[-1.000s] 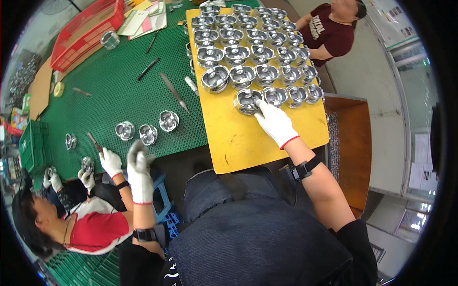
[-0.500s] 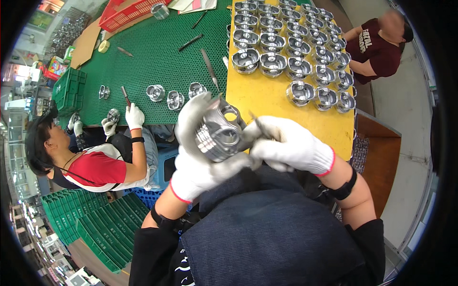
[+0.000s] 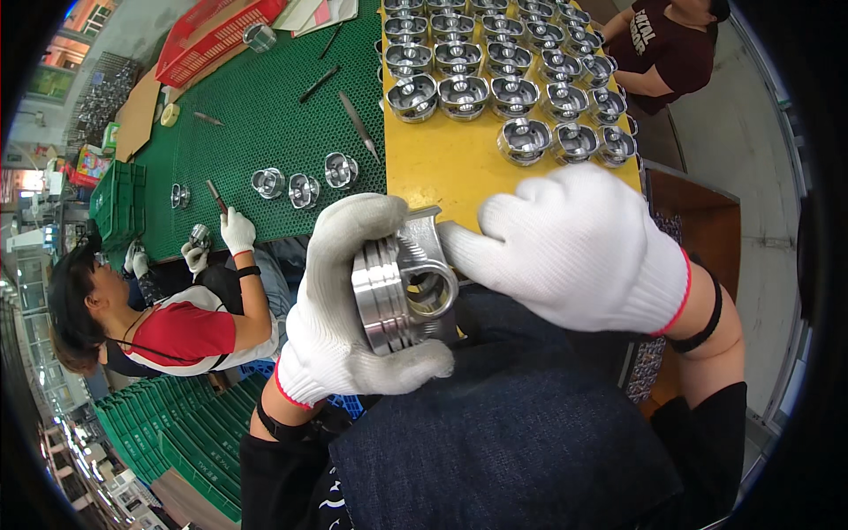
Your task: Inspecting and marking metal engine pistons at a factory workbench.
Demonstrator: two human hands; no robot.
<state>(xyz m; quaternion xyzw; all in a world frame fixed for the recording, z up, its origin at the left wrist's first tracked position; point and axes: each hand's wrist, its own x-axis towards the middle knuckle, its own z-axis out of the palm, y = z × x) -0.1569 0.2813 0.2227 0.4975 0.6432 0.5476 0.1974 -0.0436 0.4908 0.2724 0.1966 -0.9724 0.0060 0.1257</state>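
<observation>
A metal piston [image 3: 380,296] sits in the left hand [image 3: 327,322], which is curled around it: fingers bent over its upper side, thumb along its lower edge. The grooved band lies toward the palm, while the round pin hole faces up, uncovered, beyond the fingertips. The right hand [image 3: 583,247] is bent, back upward, one digit reaching to the piston's far edge; whether it touches or grips anything is hidden. The piston is above the dark apron [image 3: 503,424], just in front of the yellow board [image 3: 424,163].
</observation>
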